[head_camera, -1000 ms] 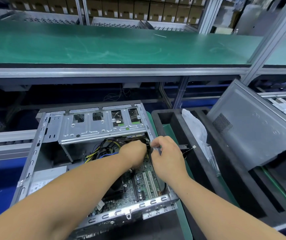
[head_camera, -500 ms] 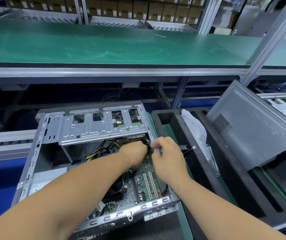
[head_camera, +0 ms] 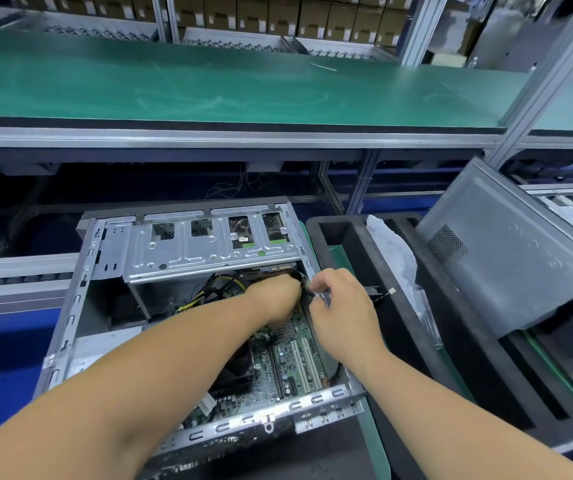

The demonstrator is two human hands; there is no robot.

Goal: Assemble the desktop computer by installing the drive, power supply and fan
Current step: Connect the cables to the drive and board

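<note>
I looked down into the open computer case [head_camera: 70, 306], which lay flat on the bench with its top side off. Both of my hands were inside it, close together, just under the silver drive cage [head_camera: 209, 251] at the far end. The drive showed through the cage's right-hand slots, so I judged it was already in.

My left hand [head_camera: 274, 299] was curled up and reached down under the cage edge, where a black cable [head_camera: 299, 277] looped. Its fingers were hidden, so I could not tell what they held, if anything. My right hand [head_camera: 340, 306] sat just beside the left one, on the case's right wall. Its finger and thumb were pinched together near that same black cable, but the spot was too small for me to tell if they really had it.

The cable end lay between the two hands, a little past my left knuckles, and it ran across from left to right. My left hand was the nearer one. The yellow and black power wires [head_camera: 205, 292] lay further left. The green board [head_camera: 295, 362] sat right below my wrists. I thought the next move was to push a plug toward the cage.
</note>
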